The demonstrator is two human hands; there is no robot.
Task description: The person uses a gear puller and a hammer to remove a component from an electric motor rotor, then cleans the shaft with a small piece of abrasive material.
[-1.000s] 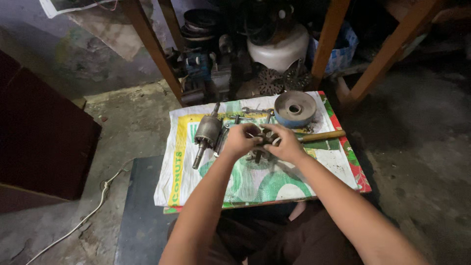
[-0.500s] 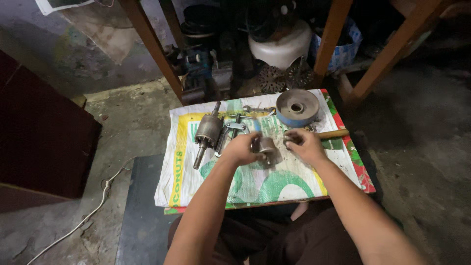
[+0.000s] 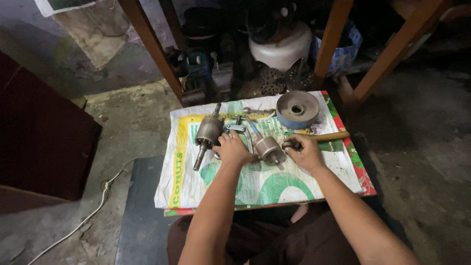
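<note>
Hands moved apart since a second ago, left hand (image 3: 234, 148) laid flat on a metal clamp tool (image 3: 241, 130) beside the motor rotor (image 3: 207, 133), right hand (image 3: 305, 152) closed on a small dark part, metal cylinder (image 3: 270, 148) left between them on the printed sack (image 3: 255, 184).

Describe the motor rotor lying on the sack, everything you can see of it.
The motor rotor is a dull grey metal cylinder with a thin shaft sticking out at both ends. It lies flat and slightly tilted on the printed woven sack, beside the metal puller. The left hand rests just right of it; contact is unclear.
</note>
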